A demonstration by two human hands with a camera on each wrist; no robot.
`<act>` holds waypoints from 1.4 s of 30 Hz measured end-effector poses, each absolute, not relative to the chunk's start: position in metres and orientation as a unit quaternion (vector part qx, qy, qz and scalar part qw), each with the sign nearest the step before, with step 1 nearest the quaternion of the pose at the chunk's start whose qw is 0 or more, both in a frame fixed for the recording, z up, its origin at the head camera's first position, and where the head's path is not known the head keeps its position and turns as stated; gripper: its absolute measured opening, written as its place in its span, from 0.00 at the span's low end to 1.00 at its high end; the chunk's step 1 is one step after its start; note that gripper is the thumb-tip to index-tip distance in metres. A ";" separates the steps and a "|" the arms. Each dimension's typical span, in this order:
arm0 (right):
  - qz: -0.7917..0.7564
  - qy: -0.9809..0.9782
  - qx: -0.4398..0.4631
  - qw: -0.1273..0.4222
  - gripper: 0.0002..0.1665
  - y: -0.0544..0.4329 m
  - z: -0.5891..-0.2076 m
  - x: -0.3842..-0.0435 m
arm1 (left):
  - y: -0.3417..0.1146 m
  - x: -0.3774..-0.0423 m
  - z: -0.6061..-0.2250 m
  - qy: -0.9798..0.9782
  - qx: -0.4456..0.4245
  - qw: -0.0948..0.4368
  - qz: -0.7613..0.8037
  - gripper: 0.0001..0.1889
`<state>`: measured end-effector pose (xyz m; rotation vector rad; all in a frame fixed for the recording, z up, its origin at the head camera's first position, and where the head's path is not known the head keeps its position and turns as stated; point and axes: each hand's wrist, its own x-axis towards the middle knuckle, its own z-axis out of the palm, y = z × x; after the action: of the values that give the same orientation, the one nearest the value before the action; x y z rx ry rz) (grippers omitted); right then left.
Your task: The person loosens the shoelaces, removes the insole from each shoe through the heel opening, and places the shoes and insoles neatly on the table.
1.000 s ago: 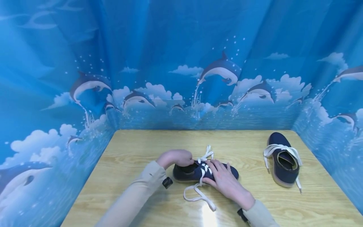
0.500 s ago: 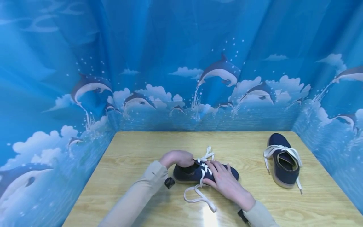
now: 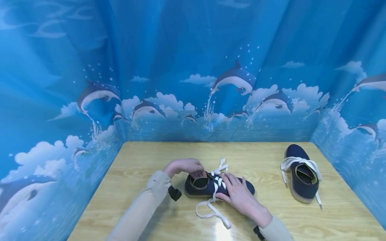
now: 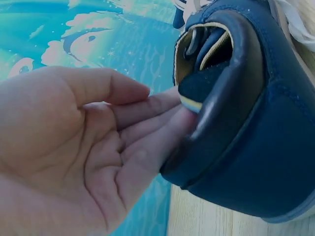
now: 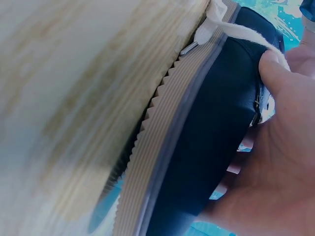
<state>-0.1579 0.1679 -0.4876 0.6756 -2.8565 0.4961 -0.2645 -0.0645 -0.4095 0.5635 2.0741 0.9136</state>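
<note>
A dark navy sneaker with untied white laces lies in front of me, toe to the right. My right hand grips its forefoot from above; in the right wrist view the thumb presses near the lace edge, fingers on the other side. My left hand is at the far side of the shoe opening. In the left wrist view its fingers are extended and touch the collar, thumb apart from the shoe; the fingertips are partly hidden. The insole and inner lining show inside.
A second navy sneaker with white laces stands at the right of the wooden table, toe pointing away. A blue dolphin-print curtain encloses the back and sides.
My left hand has loosened its hold at the shoe's opening and shifted slightly left, fingers now extended downward. My right hand stays on the forefoot.
</note>
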 end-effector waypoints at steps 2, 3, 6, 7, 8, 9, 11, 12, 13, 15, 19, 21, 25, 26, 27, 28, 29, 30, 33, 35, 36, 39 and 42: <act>0.167 -0.957 0.225 0.080 0.44 0.168 -0.489 -0.157 | -0.067 -0.265 -0.411 0.811 0.234 0.399 0.359 0.19; 0.169 -0.956 0.224 0.079 0.44 0.167 -0.489 -0.156 | -0.068 -0.266 -0.412 0.811 0.246 0.399 0.352 0.18; 0.173 -0.957 0.222 0.074 0.45 0.167 -0.490 -0.155 | -0.071 -0.264 -0.412 0.810 0.279 0.394 0.333 0.16; 0.174 -0.957 0.220 0.073 0.45 0.167 -0.491 -0.155 | -0.071 -0.263 -0.412 0.812 0.288 0.389 0.327 0.16; 0.175 -0.957 0.219 0.072 0.45 0.167 -0.491 -0.155 | -0.072 -0.262 -0.412 0.816 0.294 0.382 0.319 0.15; 0.175 -0.957 0.219 0.071 0.45 0.167 -0.491 -0.154 | -0.072 -0.260 -0.411 0.819 0.296 0.377 0.314 0.14; 0.174 -0.958 0.218 0.070 0.45 0.167 -0.491 -0.154 | -0.071 -0.255 -0.411 0.828 0.299 0.364 0.303 0.13; 0.173 -0.958 0.219 0.071 0.45 0.167 -0.490 -0.154 | -0.071 -0.253 -0.410 0.834 0.299 0.357 0.296 0.13; 0.171 -0.958 0.219 0.072 0.45 0.167 -0.490 -0.154 | -0.070 -0.251 -0.410 0.839 0.297 0.352 0.291 0.13; 0.169 -0.958 0.220 0.074 0.45 0.167 -0.490 -0.155 | -0.069 -0.248 -0.411 0.846 0.291 0.343 0.288 0.13; 0.166 -0.958 0.220 0.076 0.45 0.167 -0.490 -0.156 | -0.070 -0.247 -0.414 0.850 0.284 0.327 0.299 0.13; 0.166 -0.958 0.220 0.076 0.45 0.168 -0.490 -0.156 | -0.072 -0.247 -0.416 0.844 0.276 0.326 0.323 0.12; 0.168 -0.958 0.219 0.074 0.44 0.168 -0.491 -0.156 | -0.076 -0.249 -0.421 0.824 0.260 0.332 0.378 0.11; 0.169 -0.958 0.219 0.074 0.44 0.168 -0.491 -0.156 | -0.077 -0.249 -0.423 0.821 0.252 0.332 0.390 0.11; 0.170 -0.958 0.218 0.073 0.44 0.168 -0.491 -0.156 | -0.078 -0.250 -0.424 0.820 0.247 0.330 0.398 0.11; 0.171 -0.958 0.217 0.072 0.44 0.168 -0.491 -0.156 | -0.078 -0.249 -0.426 0.819 0.242 0.326 0.406 0.11; 0.172 -0.958 0.217 0.071 0.44 0.168 -0.491 -0.156 | -0.078 -0.249 -0.426 0.819 0.235 0.321 0.412 0.11; 0.173 -0.958 0.216 0.070 0.44 0.168 -0.491 -0.156 | -0.079 -0.247 -0.426 0.822 0.230 0.313 0.416 0.11; 0.174 -0.958 0.219 0.069 0.44 0.168 -0.491 -0.156 | -0.077 -0.241 -0.424 0.851 0.226 0.263 0.395 0.09; 0.174 -0.957 0.220 0.070 0.44 0.167 -0.490 -0.156 | -0.075 -0.236 -0.420 0.878 0.232 0.216 0.359 0.07; 0.174 -0.957 0.219 0.070 0.44 0.167 -0.490 -0.157 | -0.073 -0.234 -0.419 0.891 0.235 0.192 0.339 0.07; 0.171 -0.958 0.219 0.075 0.44 0.168 -0.490 -0.157 | -0.071 -0.229 -0.416 0.915 0.241 0.127 0.299 0.06; 0.170 -0.957 0.221 0.077 0.44 0.168 -0.490 -0.158 | -0.074 -0.228 -0.415 0.923 0.236 0.090 0.290 0.07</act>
<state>-0.1584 0.1683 -0.4899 0.6617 -2.8680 0.5099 -0.2276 -0.0738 -0.4148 0.7031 2.7449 0.8610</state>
